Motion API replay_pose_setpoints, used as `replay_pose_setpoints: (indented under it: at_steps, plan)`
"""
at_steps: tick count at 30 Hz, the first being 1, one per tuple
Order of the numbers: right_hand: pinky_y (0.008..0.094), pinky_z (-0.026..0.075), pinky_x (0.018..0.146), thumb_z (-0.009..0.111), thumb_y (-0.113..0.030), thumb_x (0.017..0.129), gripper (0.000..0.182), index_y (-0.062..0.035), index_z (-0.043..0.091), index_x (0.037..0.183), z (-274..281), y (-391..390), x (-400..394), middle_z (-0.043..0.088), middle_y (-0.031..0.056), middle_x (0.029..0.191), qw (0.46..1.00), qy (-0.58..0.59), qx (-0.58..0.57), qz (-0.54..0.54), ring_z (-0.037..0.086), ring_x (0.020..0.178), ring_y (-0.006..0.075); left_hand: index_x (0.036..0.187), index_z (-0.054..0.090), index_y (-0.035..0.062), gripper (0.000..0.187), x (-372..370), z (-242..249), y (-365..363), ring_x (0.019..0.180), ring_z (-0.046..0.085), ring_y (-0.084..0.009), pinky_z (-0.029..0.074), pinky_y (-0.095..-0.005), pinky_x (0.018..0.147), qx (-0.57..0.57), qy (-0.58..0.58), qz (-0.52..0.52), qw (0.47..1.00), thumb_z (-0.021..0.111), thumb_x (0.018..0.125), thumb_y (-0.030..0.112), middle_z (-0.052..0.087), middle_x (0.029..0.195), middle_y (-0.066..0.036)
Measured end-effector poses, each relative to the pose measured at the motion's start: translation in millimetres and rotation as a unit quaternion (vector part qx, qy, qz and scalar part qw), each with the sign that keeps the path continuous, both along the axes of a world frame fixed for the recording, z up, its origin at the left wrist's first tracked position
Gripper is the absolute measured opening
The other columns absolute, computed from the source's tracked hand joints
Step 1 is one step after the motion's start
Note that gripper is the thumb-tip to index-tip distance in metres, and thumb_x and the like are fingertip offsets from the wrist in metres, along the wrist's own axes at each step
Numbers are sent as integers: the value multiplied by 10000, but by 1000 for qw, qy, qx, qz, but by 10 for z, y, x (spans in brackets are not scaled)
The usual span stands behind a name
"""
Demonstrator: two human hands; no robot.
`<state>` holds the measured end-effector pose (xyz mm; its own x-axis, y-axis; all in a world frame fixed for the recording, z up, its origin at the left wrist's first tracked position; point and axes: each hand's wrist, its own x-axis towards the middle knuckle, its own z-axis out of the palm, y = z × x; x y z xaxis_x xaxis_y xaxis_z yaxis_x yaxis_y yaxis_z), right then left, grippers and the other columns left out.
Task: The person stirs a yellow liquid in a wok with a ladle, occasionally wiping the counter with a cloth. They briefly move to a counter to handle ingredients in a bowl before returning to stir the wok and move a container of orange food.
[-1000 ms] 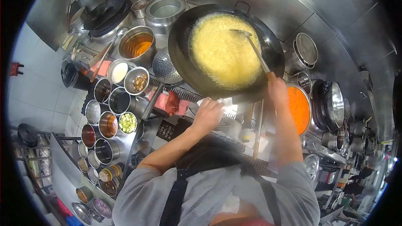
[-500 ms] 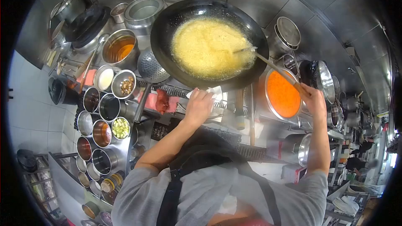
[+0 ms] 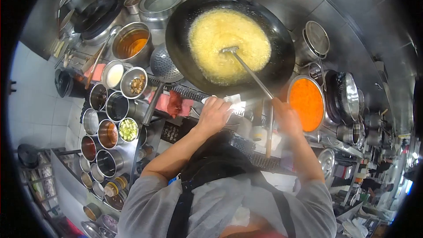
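A large black wok [image 3: 282, 57] holds foaming yellow liquid [image 3: 229, 31]. My right hand [image 3: 287, 117], slightly blurred, is closed around the handle of a long wok spatula [image 3: 253, 76]. The spatula's head rests partly sunk in the middle of the foam. At the wok's near edge, my left hand [image 3: 214, 113] grips a folded white cloth [image 3: 235, 101] against the rim, its fingers bent over. A pot of orange liquid [image 3: 306, 103] stands just right of my right hand. Below the wok, another wooden-handled tool [image 3: 269, 139] lies between my hands.
Left of the wok are a perforated skimmer [image 3: 165, 64], a pot of amber liquid [image 3: 132, 44] and several metal cups, one with chopped green pieces [image 3: 128, 130]. A red cloth [image 3: 175, 104] lies by the skimmer handle. Strainers [image 3: 317, 37] and pans stand at right.
My right hand has moved left and toward me, off the far side of the orange pot. The spatula head has shifted left to mid-wok. My left hand stays at the rim.
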<state>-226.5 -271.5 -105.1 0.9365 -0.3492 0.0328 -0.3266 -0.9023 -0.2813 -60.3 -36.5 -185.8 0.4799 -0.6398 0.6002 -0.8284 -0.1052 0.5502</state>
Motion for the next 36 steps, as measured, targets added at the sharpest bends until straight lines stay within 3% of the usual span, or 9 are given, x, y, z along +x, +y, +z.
replay_pose_setpoints:
  at_steps: [1,4,9,13,16,22,28,32,36]
  plan:
    - [512,512,718,574,-150,887,451,-156,513,1335,-87,-15,134,617,192,906,999,42,-5,-18,632,811,421,955,647,37,208,6,-19,-1,858,549,-305,441,-421,785,6,-8,3,1000,718,784,131,582,885,-101]
    - [534,508,727,548,-141,905,465,-183,476,1363,-311,-83,487,606,224,909,1000,12,-12,-23,626,827,447,953,644,42,215,-3,7,-13,859,548,-305,442,-418,778,5,-17,15,1000,727,775,131,579,891,-96]
    - [556,500,765,555,-178,912,430,-190,486,1336,-609,-514,962,620,268,886,998,-48,23,-29,617,873,476,954,641,48,223,-11,11,-16,863,549,-306,449,-412,777,27,-13,17,999,732,767,127,580,903,-90]
    - [554,491,804,563,-191,905,369,-203,543,1273,-473,-789,1084,640,282,948,994,-49,16,-91,621,919,467,953,640,47,217,-17,7,-11,876,555,-304,451,-413,780,21,-16,18,1000,731,770,123,587,906,-90]
    - [539,491,817,572,-195,899,357,-181,566,1256,-239,-958,867,651,274,976,990,-66,22,-125,629,945,437,952,641,43,206,-15,-3,-9,882,560,-302,451,-415,783,20,-13,12,1000,726,782,122,593,897,-92]
    - [420,517,824,646,-188,852,417,-135,614,1265,76,-1402,-36,664,251,987,982,-118,43,-141,667,958,371,954,644,37,171,-17,14,-11,874,558,-309,442,-428,784,17,-18,3,1000,694,824,137,597,885,-100]
    - [378,519,752,677,-143,809,357,-73,674,1160,1003,-772,-779,672,244,910,975,-57,26,-213,697,869,332,924,634,56,143,-8,-2,-24,867,546,-326,436,-445,820,23,-23,12,999,674,824,150,591,873,-115]
    - [364,519,692,695,-94,773,337,-63,698,1108,1162,-418,-1037,662,249,859,975,-30,32,-217,697,789,334,969,652,22,186,-6,26,-11,868,554,-332,439,-444,786,28,-17,6,999,675,836,150,607,894,-123]
    - [404,529,702,699,-81,777,338,-129,711,1112,958,-147,-970,667,221,857,991,-38,20,-124,675,783,371,962,650,20,185,-8,20,-15,867,554,-332,440,-444,785,24,-8,5,1000,682,829,144,607,892,-122]
